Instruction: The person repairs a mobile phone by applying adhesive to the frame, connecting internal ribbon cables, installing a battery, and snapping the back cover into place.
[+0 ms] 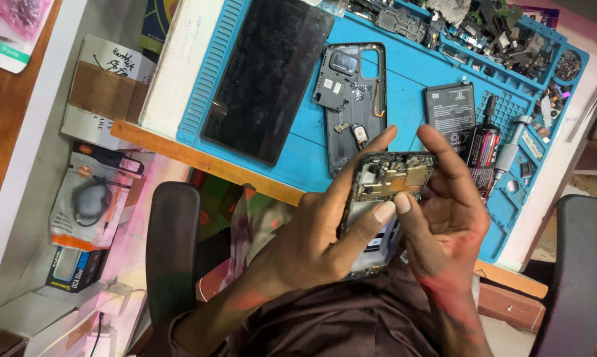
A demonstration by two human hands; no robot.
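Both hands closed their grip on one opened phone (383, 198), held above the desk (179, 149) edge: left hand (311, 244) wrapped around its side, right hand (444, 218) pinching with thumb. On the blue mat (404, 73) lay one tablet (265, 76), one phone frame (351, 99), one battery (452, 109).

From my remote seat this reads as a phone repair workshop. A blue repair mat (411, 73) covers the table (179, 59), its moulded trays at one o'clock heaped with small salvaged parts (503, 39). At twelve o'clock lies an opened phone back shell (351, 99), at eleven a dark screen panel (265, 73), and at two o'clock a loose black battery (450, 109) beside a glue bottle (485, 149).
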